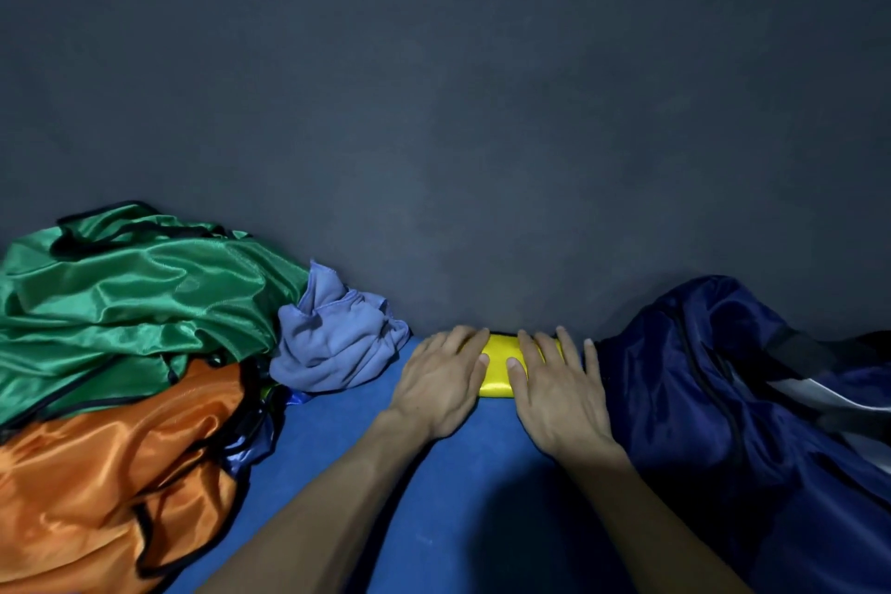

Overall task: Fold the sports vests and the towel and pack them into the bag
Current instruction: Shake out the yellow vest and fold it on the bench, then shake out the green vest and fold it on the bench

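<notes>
Only the person's two forearms and hands show, coming in from the lower edge of the head view. The left hand and the right hand are bare, with no glove, ring, watch or band visible on fingers or wrists. Both forearms are uncovered as far as the frame shows them, no sleeve edge being in view, and the fingernails look short and unpainted.

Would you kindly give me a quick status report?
Left hand and right hand flat on folded yellow vest. Bag right. Green vest, orange vest, towel unfolded.
</notes>
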Motion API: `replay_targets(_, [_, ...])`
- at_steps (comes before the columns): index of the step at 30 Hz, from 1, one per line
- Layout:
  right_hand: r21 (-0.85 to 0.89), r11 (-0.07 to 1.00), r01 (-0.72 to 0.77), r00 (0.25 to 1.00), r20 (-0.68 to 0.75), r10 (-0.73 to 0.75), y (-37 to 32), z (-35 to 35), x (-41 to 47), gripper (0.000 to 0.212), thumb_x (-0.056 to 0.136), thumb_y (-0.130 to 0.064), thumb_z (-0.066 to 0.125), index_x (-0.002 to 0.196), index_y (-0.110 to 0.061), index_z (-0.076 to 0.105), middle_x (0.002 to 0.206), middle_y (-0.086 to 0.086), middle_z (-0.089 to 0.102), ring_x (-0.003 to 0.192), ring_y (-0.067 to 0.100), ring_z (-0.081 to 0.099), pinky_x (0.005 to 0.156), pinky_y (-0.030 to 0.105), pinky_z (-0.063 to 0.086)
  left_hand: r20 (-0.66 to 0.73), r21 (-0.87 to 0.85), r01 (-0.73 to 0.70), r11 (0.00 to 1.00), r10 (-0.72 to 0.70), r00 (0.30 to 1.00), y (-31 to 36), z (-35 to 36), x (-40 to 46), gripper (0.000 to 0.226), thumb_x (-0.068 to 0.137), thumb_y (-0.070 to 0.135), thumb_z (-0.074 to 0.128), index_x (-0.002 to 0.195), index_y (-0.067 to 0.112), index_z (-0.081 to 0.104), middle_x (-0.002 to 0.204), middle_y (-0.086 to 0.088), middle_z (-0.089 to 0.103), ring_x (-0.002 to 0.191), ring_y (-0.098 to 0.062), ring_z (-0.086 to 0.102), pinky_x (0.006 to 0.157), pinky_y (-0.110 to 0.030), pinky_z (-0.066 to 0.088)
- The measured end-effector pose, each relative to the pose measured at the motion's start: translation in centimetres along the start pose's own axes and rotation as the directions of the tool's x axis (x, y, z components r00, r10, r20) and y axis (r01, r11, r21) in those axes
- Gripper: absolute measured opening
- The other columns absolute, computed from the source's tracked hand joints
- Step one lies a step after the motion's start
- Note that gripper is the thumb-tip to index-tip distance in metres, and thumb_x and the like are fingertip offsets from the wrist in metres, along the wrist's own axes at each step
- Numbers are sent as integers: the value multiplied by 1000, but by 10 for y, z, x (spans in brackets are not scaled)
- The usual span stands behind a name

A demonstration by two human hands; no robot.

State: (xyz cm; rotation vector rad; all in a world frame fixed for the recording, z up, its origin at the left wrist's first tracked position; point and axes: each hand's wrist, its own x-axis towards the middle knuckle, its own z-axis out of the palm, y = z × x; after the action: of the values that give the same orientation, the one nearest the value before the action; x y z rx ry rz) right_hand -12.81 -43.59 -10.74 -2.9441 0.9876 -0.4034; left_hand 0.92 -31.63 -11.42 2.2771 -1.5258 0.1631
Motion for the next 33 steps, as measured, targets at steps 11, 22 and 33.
replay_targets(11, [48,997,58,996,68,-61,-46,-58,0,86,92,-57,-13,157,-21,30,166,-3,28,157,25,9,124,55,1,78,-151,12,988,0,997,3,-76,-19,54,99,45,21,131,19,57,133,-2,57,120,-26,52,98,-42,47])
replay_targets(22, [486,770,413,901,-94,-424,-243,-125,15,87,87,-55,67,159,-26,27,157,3,42,141,29,39,111,45,37,-638,-300,286,910,-415,649,-73,-237,-151,18,89,24,56,98,25,72,97,12,72,90,-16,67,84,-39,54])
replay_targets(33, [696,708,119,993,-63,-105,-330,-116,28,12,92,-11,60,98,-20,63,93,6,71,83,27,65,74,38,49,309,128,635,762,-639,704,-131,-233,-222,78,83,52,76,150,47,38,156,-1,30,143,-33,30,120,-52,26])
